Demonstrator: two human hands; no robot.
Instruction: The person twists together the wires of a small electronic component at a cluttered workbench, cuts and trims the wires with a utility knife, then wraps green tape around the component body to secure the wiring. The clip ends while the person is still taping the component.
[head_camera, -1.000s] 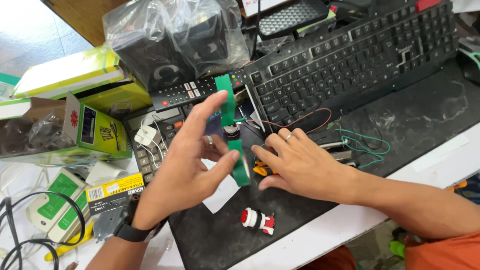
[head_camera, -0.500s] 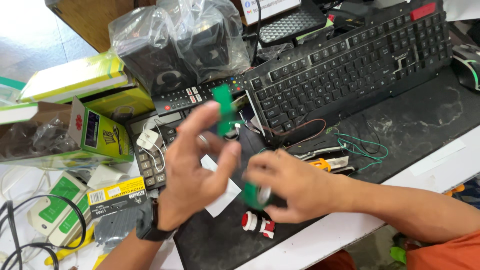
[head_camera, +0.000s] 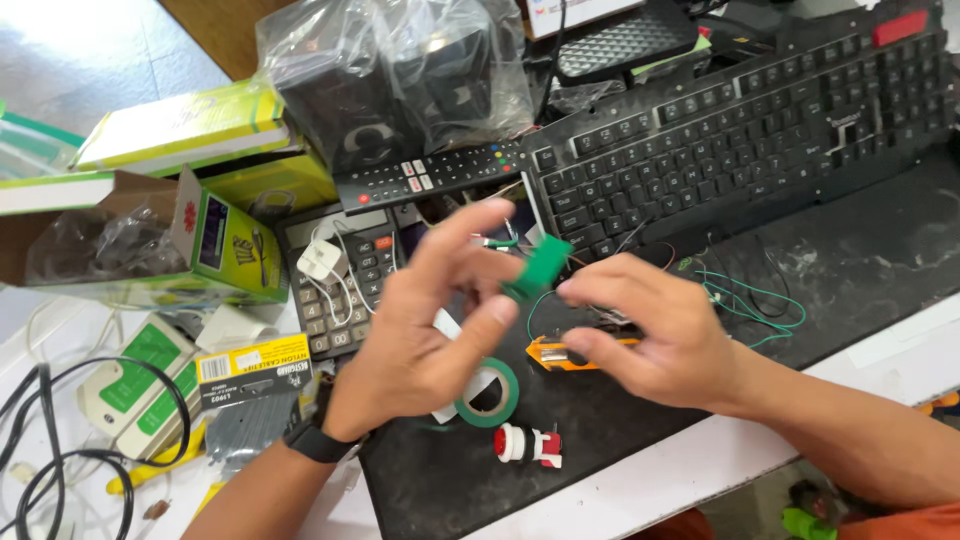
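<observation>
- The black work mat (head_camera: 880, 260) lay under and to the right of both hands, scuffed and dusty, on a white table (head_camera: 640, 490).
- A black keyboard (head_camera: 740, 150) stretched beyond the right hand, up and away from its knuckles, tilted across the mat.
- Bagged black speakers (head_camera: 390, 80) sat well beyond the left hand's fingertips, wrapped in clear plastic.
- A green-and-yellow carton (head_camera: 225, 240) stood open to the left of the left hand, well apart from it.
- A black remote control (head_camera: 430, 175) lay past the left hand's fingers, between them and the speakers.
- A grey calculator (head_camera: 345, 275) sat just to the left of the left hand, with a small white plug (head_camera: 320, 258) resting on its keys.
- The left hand (head_camera: 420, 330) was raised over the mat, fingers loosely spread and curled — thumb and forefinger closing on the small green piece; a black watch (head_camera: 315, 435) circled its wrist.
- The right hand (head_camera: 650, 330) met it from the right, fingers bent and bunched, its fingertips close beside the same green piece; whether they gripped it I could not tell.
- Thin green wire (head_camera: 760, 305) looped on the mat just beyond the right hand.
- A green tape roll (head_camera: 490, 392) lay flat directly below the left hand's thumb.
- An orange tool (head_camera: 550, 352) showed beneath the right hand's fingers.
- A red-and-white push button (head_camera: 525, 445) lay nearer the person than both hands, below the tape.
- The small green piece (head_camera: 540, 265) hung between the two hands — above the mat, slightly blurred.
</observation>
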